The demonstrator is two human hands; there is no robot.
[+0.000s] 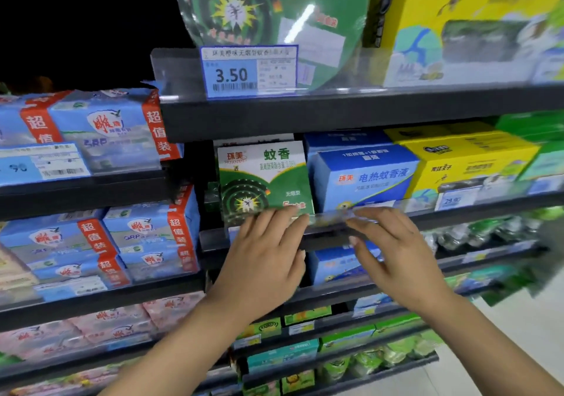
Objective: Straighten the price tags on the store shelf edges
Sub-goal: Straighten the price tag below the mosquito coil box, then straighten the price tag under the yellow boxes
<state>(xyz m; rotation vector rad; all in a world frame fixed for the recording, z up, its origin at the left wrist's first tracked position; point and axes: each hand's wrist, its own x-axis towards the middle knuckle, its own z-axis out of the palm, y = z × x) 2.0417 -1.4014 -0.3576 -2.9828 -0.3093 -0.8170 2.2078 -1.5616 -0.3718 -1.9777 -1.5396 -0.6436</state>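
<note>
Clear plastic tag strip [326,217] on shelf edge: left hand [262,261], right hand [393,252] fingers straight, pressing it.

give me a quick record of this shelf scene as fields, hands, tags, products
left hand: left hand, fingers straight, fingertips on the clear plastic tag strip of the middle shelf
right hand: right hand, fingers straight, touching the same strip
tag above: blue and white 3.50 price tag, sitting level
tag at right: small 29.90 price tag
behind the hands: green mosquito coil box, blue cardboard box
</note>
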